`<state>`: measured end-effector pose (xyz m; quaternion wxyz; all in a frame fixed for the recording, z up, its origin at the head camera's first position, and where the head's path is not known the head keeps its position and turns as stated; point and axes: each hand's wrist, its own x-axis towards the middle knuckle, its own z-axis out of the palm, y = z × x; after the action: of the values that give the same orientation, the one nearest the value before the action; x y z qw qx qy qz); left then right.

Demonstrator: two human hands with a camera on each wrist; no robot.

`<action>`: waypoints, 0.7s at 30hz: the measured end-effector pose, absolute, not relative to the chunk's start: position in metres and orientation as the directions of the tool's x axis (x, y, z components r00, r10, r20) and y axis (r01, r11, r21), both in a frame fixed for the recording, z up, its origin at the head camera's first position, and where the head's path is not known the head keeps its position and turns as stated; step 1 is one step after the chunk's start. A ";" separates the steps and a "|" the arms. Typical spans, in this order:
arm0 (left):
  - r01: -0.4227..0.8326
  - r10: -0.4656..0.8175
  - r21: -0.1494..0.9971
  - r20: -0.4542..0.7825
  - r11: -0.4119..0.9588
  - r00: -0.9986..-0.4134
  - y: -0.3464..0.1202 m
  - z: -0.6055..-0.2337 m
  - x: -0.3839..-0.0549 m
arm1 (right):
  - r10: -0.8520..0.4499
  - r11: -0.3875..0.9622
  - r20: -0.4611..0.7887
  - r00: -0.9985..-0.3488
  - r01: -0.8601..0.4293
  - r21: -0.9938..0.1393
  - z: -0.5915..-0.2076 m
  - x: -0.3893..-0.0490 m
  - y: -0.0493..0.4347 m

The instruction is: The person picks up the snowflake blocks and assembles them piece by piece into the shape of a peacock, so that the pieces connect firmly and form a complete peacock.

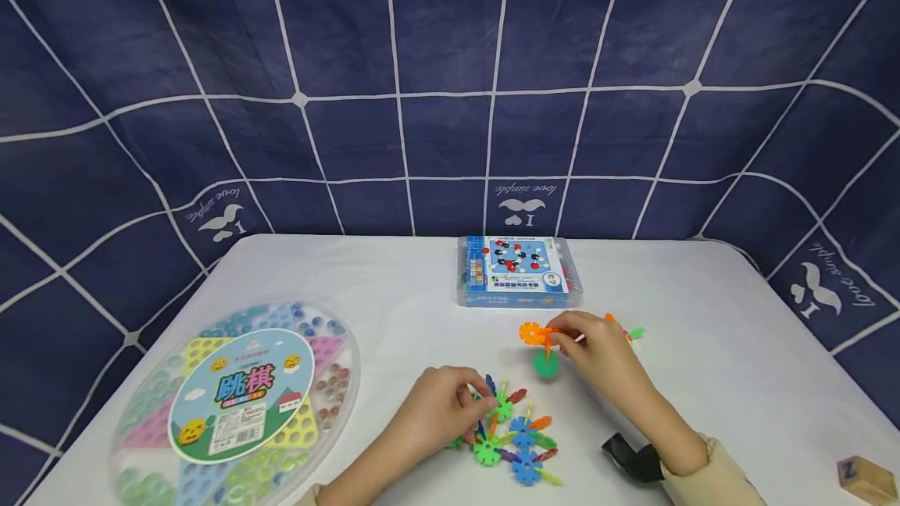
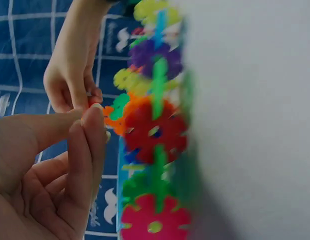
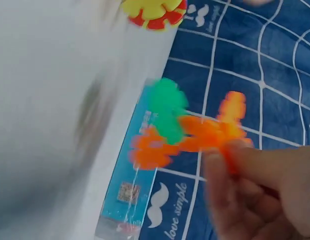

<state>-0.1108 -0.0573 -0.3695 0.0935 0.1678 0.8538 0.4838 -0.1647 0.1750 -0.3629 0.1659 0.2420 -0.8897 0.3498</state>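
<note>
My right hand point(image 1: 598, 354) pinches a small assembly of notched plastic flower discs point(image 3: 210, 132), several orange and one green point(image 1: 545, 365), above the white table. Nearer me, a joined cluster of green, blue, red and purple notched discs point(image 1: 526, 465) stands on the table. Just beside and above that cluster hovers my left hand point(image 1: 446, 408). Its thumb and fingers are loosely curled with the tips close together, and no piece shows between them in the left wrist view. The left hand partly hides the cluster's left side. Red disc point(image 2: 155, 131) and pink disc point(image 2: 155, 220) show close up.
A round Chinese checkers set point(image 1: 355, 381) with marbles lies at the left. At the back is a clear box with a molecule picture point(image 1: 523, 268). More coloured discs point(image 1: 635, 333) lie behind the right hand. A black object point(image 1: 633, 459) and a wooden block point(image 1: 867, 479) sit at the right.
</note>
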 end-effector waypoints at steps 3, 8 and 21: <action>0.235 0.407 0.844 0.021 0.482 -0.913 -0.055 -0.376 -0.102 | -0.331 0.689 0.362 -0.872 -0.485 -0.539 -0.365 -0.164 0.180; 0.185 0.388 0.898 0.018 0.399 -0.921 -0.061 -0.384 -0.099 | -0.344 0.750 0.258 -0.903 -0.429 -0.503 -0.369 -0.161 0.185; 0.000 0.454 0.978 -0.096 0.206 -0.886 -0.086 -0.392 -0.104 | -0.690 0.315 0.266 -0.674 -0.609 -0.728 -0.374 -0.143 0.169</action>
<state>-0.1037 -0.0863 -0.3922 0.1855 0.1506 0.7542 0.6116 -0.1434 0.1688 -0.3737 -0.0471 0.4012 -0.8094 0.4263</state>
